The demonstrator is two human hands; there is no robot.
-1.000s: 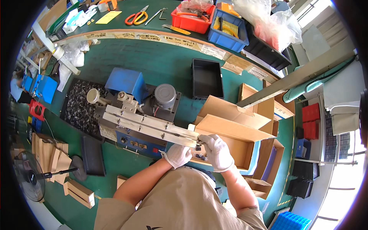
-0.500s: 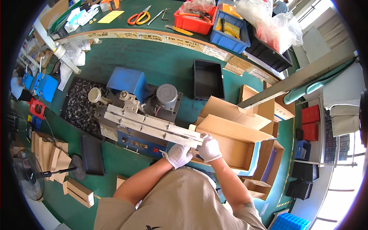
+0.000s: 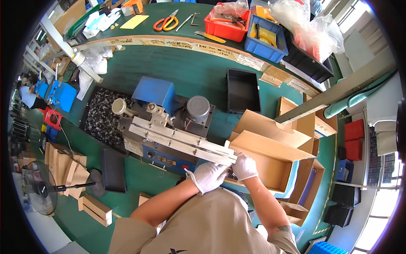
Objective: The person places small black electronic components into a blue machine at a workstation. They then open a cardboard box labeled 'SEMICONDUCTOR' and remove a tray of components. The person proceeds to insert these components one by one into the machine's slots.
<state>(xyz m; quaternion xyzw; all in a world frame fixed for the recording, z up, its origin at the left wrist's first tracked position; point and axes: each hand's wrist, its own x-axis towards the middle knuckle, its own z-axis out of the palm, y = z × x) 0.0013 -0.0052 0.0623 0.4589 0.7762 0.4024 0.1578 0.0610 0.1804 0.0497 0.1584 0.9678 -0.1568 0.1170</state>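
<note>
Both my hands wear white gloves and meet at the right end of a long metal rail on a bench machine. My left hand is below the rail end with its fingers closed. My right hand closes against the tip of the rail, its fingers bent in a pinch. Small dark parts show in the gap between the hands, too small to name. What each hand grips is hidden. A pale strip stands up by the rail end, just above my right hand.
Right of my hands lies an open cardboard box, with more boxes beyond. A black tray sits behind the machine. At left, a black tray of small dark parts adjoins the machine; a fan stands farther left.
The whole view has shifted, so the scene sits farther right and slightly lower. My hands stay at the rail end, with the left one's back turned a little more into view.
</note>
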